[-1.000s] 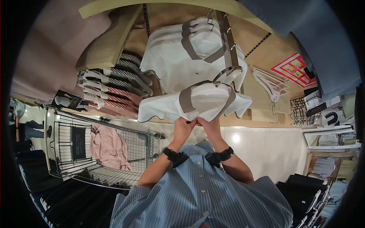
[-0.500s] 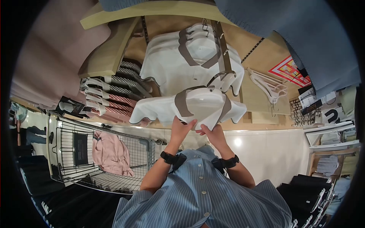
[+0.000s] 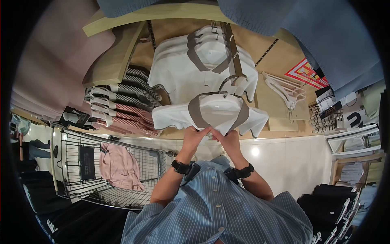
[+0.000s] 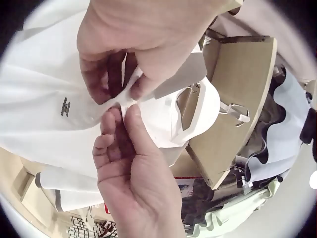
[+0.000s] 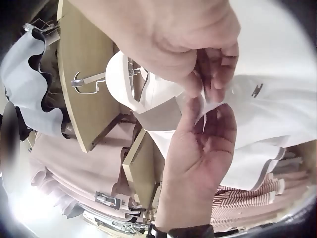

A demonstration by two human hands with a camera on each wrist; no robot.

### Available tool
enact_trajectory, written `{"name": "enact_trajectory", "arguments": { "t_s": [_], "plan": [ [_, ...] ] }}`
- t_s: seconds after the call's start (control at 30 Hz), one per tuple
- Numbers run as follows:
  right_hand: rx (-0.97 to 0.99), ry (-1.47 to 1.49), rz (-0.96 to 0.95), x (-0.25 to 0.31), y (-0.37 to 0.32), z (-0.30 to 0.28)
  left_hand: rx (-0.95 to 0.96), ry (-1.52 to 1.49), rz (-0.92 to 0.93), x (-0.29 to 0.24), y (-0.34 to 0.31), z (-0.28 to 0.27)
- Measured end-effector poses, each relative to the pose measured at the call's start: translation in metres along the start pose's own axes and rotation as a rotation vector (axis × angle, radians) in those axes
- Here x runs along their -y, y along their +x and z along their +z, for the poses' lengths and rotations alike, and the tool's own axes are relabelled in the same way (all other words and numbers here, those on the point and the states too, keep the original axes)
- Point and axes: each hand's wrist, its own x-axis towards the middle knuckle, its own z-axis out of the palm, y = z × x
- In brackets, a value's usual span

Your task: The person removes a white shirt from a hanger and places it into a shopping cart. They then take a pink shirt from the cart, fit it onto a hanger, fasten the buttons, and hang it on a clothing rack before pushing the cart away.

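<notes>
A white shirt (image 3: 174, 116) with a grey-brown collar hangs on a white hanger (image 3: 232, 96) at the front of a metal rail. The left hand (image 3: 192, 140) and the right hand (image 3: 228, 143) meet at the front opening below the collar. In the left wrist view, thumb and fingers of the left hand (image 4: 143, 39) pinch one edge of the white placket (image 4: 130, 89), and the right hand (image 4: 141, 173) pinches the fabric just beside it. A small dark logo (image 5: 256, 90) shows on the shirt in the right wrist view.
Matching white shirts (image 3: 170, 61) hang behind. Striped shirts (image 3: 138, 91) are at the left, above a wire cart (image 3: 152, 162) holding a pink garment (image 3: 120, 164). Bare hangers (image 3: 284, 91) hang at the right; blue garments (image 3: 337, 49) hang at upper right.
The hands were together, parted slightly, and are together again at the placket. The collar now lies more evenly spread, and the shirt has shifted a little to the right since half a second ago.
</notes>
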Motion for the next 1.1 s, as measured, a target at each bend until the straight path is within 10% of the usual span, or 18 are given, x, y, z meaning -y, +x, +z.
{"name": "enact_trajectory", "arguments": {
  "t_s": [1.1],
  "plan": [
    [-0.092,-0.067,-0.066,-0.003,0.005,0.007,-0.048,0.37,0.321,-0.008,-0.011,0.017]
  ]
}}
